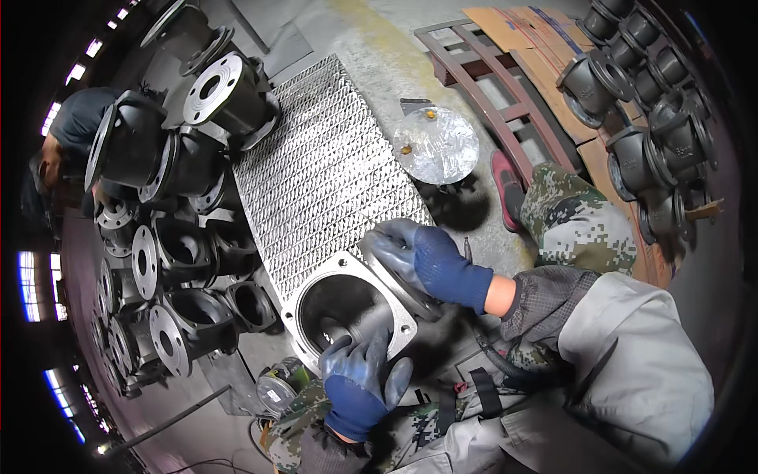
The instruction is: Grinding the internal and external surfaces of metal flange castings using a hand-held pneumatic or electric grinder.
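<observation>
A dark cast valve body point(347, 304) stands in front of me at the near end of a metal mesh-patterned plate, its square, bright-faced flange and wide round bore facing up. My left hand point(359, 375), in a blue coated glove, grips the near rim; its fingers reach over into the bore and the thumb stays outside. At the far right side, my right hand point(403, 253), gloved alike, is closed over the edge of the body's round side flange point(407, 294). Its fingertips are partly hidden. The underside of the valve body is out of sight.
Several flanged valve bodies point(193, 324) crowd the left, where another person point(75, 130) bends down. The patterned plate point(324, 150) stretches away ahead. A round metal-topped stool point(438, 146), a brown steel frame point(489, 91) and cardboard point(513, 31) with more castings point(592, 83) lie right.
</observation>
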`<state>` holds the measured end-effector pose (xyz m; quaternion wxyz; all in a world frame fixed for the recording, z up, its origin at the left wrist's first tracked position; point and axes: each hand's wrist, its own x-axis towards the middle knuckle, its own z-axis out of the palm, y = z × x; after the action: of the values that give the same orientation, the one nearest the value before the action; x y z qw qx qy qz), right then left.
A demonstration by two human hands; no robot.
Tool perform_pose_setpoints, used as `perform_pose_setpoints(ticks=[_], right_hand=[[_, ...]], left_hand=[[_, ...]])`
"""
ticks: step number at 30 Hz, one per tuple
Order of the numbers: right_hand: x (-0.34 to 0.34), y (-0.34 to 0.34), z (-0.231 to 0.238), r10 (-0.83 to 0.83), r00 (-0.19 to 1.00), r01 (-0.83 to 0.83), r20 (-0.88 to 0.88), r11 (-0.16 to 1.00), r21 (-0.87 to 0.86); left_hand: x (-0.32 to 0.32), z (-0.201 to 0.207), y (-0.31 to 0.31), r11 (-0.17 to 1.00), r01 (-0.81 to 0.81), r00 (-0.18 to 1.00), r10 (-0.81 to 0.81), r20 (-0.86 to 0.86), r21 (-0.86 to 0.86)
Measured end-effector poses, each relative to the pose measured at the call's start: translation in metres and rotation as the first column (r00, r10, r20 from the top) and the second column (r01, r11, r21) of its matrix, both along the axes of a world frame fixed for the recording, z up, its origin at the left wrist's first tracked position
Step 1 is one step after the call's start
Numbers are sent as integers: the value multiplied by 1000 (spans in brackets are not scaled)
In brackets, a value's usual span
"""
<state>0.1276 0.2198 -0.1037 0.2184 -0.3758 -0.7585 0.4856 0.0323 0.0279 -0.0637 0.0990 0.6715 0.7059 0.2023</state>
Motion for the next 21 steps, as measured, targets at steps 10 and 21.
perform_pose_setpoints(ticks=[10, 21], right_hand=[[-16, 4, 13, 9, 999, 1, 50, 981, -193], [-10, 12, -5, 101, 995, -96, -6, 924, -370]], left_hand=[[0, 8, 4, 996, 36, 999, -34, 17, -85], [0, 11, 3, 992, 40, 999, -37, 28, -121]])
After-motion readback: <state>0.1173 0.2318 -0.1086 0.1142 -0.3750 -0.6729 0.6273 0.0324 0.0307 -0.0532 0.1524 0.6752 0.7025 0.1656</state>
